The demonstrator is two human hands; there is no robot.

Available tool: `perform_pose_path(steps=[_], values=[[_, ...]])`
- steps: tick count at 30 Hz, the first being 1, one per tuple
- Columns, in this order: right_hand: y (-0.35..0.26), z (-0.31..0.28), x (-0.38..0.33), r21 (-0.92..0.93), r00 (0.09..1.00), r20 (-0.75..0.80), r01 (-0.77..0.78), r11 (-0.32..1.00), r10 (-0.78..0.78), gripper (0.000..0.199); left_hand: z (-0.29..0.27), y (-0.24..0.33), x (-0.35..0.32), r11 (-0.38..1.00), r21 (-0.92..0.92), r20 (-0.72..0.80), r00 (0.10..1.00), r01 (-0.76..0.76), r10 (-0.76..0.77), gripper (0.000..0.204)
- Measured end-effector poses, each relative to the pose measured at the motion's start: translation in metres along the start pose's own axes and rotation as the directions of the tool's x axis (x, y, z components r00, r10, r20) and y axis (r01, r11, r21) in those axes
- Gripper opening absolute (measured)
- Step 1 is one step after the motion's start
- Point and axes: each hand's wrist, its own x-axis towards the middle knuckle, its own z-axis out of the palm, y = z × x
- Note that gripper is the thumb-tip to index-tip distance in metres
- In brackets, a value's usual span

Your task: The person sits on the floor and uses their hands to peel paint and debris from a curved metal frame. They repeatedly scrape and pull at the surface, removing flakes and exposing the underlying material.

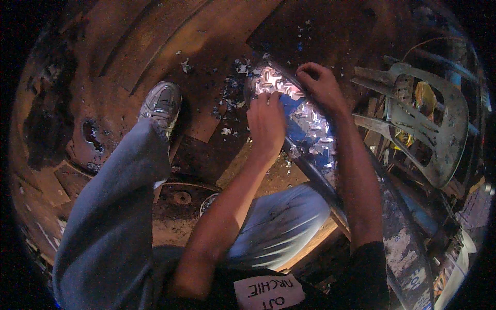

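Observation:
A long tread-patterned metal strip (324, 129) with raised dark edges runs from the middle toward the lower right. Patches of blue film (295, 114) cling to it, and shiny metal shows between them. My left hand (267, 120) rests over the strip's left side, its fingers bent down at the film; the fingertips are partly hidden. At the strip's far right edge is my right hand (324, 87), with thumb and forefinger curled together. Whatever either hand pinches is too small or too hidden to make out.
Torn scraps (230, 93) litter the brown floor left of the strip's far end. A grey plastic chair (449, 119) lies on the right among bars and clutter. My shoe (161, 106) stands at left; a round-edged rusty metal piece (182, 198) lies between my legs.

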Motion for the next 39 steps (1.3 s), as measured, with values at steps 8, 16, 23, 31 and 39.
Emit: perform_pose_path(steps=[8, 16, 23, 31, 39], values=[[0.001, -0.002, 0.001, -0.041, 1.0, 0.009, 0.026, 0.999, -0.025, 0.024, 0.003, -0.002, 0.014, 0.996, 0.081, -0.007, 1.0, 0.028, -0.027, 0.015], [0.002, -0.001, 0.0, -0.027, 1.0, 0.013, -0.009, 1.0, 0.009, 0.026, 0.01, -0.006, 0.014, 0.994, 0.109, 0.042, 0.999, 0.026, -0.031, 0.013], [0.003, -0.003, -0.001, -0.038, 1.0, -0.006, -0.012, 0.999, 0.012, 0.025, 0.005, -0.016, 0.01, 0.927, -0.325, -0.009, 0.979, 0.189, -0.203, 0.021], [0.002, -0.002, -0.001, -0.003, 1.0, 0.0, 0.012, 1.0, -0.012, 0.02, 0.0, -0.025, 0.023, 0.985, -0.167, 0.061, 0.997, -0.041, 0.052, 0.018], [0.006, -0.003, 0.002, -0.064, 0.994, 0.001, 0.108, 0.992, -0.108, 0.021, -0.005, -0.021, 0.037, 0.971, 0.067, 0.199, 0.957, -0.229, 0.212, 0.011]])
